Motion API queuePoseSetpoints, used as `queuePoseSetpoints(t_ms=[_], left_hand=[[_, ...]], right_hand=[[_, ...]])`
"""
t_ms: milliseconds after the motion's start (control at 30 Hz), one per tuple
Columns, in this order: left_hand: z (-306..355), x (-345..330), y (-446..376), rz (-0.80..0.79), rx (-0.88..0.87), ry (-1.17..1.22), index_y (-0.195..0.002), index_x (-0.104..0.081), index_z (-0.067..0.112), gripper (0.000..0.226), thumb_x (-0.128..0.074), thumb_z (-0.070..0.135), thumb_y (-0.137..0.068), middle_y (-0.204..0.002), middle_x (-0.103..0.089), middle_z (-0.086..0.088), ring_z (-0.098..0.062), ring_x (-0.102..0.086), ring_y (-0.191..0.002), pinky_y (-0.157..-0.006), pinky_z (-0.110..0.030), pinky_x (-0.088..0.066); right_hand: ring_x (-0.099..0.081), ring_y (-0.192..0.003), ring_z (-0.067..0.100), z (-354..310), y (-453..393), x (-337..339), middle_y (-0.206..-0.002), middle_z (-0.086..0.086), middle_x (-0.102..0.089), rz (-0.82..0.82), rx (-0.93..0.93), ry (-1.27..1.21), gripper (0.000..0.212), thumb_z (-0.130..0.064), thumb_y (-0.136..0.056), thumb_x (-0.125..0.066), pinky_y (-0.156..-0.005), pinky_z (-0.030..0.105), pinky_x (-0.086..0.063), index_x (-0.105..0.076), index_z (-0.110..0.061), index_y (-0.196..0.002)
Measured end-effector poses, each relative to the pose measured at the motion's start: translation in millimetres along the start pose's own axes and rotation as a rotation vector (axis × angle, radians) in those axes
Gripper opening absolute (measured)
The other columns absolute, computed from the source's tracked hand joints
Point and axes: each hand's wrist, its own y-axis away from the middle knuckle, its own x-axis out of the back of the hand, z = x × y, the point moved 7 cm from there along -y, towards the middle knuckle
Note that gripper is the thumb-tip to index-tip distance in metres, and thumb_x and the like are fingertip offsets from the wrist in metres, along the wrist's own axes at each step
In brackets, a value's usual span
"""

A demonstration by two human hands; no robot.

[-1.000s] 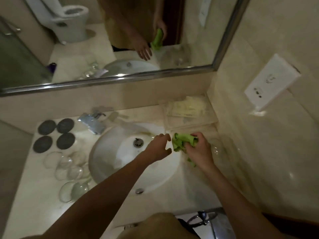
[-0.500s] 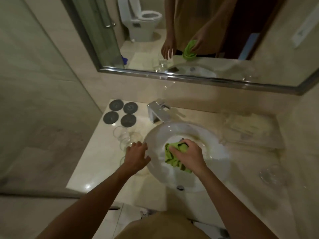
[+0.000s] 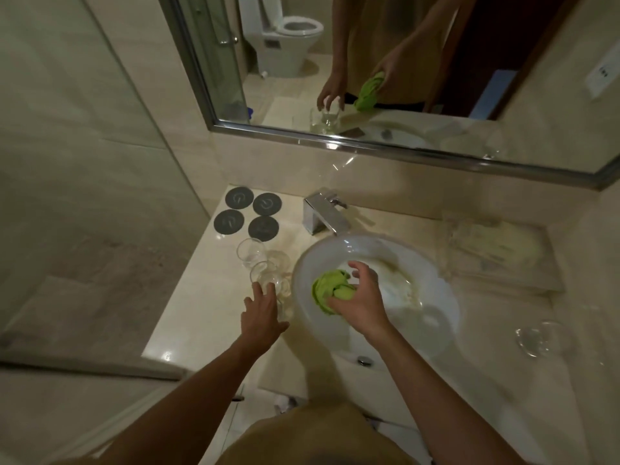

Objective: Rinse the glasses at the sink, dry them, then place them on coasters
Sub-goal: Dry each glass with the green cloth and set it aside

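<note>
Several clear glasses stand left of the white sink [image 3: 436, 317]: one [image 3: 251, 251] is nearest the coasters, another [image 3: 268, 278] sits closer to me. My left hand [image 3: 263, 317] reaches over the near glass with fingers spread, its fingertips at the rim; whether they touch I cannot tell. My right hand [image 3: 360, 302] grips a bunched green cloth [image 3: 330, 290] above the basin. Several dark round coasters [image 3: 250, 214] lie bare at the back left of the counter. One more glass [image 3: 540, 338] lies on the counter at the far right.
A chrome tap [image 3: 323, 214] stands behind the basin. A clear tray with packets [image 3: 496, 250] sits at the back right. A mirror [image 3: 369, 62] hangs above the counter, and a glass shower wall [image 3: 84, 162] closes off the left.
The view swung left. My left hand moved from beside the cloth out to the glasses left of the sink. My right hand brought the cloth from the basin's right edge to over the bowl.
</note>
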Motion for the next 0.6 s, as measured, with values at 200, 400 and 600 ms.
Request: queuePoseSetpoints(t_ms=[200, 400, 600], left_hand=[[-1.3, 0.2, 1.7, 0.039, -0.03, 0.055, -0.13, -0.037, 0.013, 0.075, -0.082, 0.025, -0.072, -0.124, -0.035, -0.013, -0.035, -0.046, -0.096, -0.068, -0.045, -0.051], [23.8, 12.0, 6.4, 0.139, 0.017, 0.319, -0.121, -0.047, 0.01, 0.07, -0.083, 0.035, -0.066, -0.118, -0.044, -0.013, -0.037, -0.051, -0.099, -0.077, -0.043, -0.05], [75.4, 22.4, -9.1, 0.037, 0.3, 0.997, -0.118, -0.063, 0.006, 0.066, -0.074, 0.045, -0.066, -0.105, -0.066, -0.01, -0.024, -0.065, -0.086, -0.063, -0.033, -0.055]], right_hand=[[-0.068, -0.093, 0.017, 20.8, 4.1, 13.0, -0.101, 0.0, -0.071, 0.022, -0.135, -0.118, 0.05, -0.031, -0.063, -0.093, -0.081, 0.031, -0.057, -0.066, -0.016, -0.103], [-0.072, -0.086, 0.014, 23.0, 17.5, 46.3, -0.088, -0.003, -0.076, 0.168, -0.084, -0.379, 0.02, -0.031, -0.08, -0.081, -0.075, 0.027, -0.057, -0.073, -0.019, -0.094], [-0.064, -0.093, 0.012, 28.8, 26.9, 93.4, -0.099, -0.011, -0.067, 0.339, -0.048, -0.189, 0.028, -0.02, -0.085, -0.071, -0.083, 0.03, -0.051, -0.063, -0.026, -0.111]])
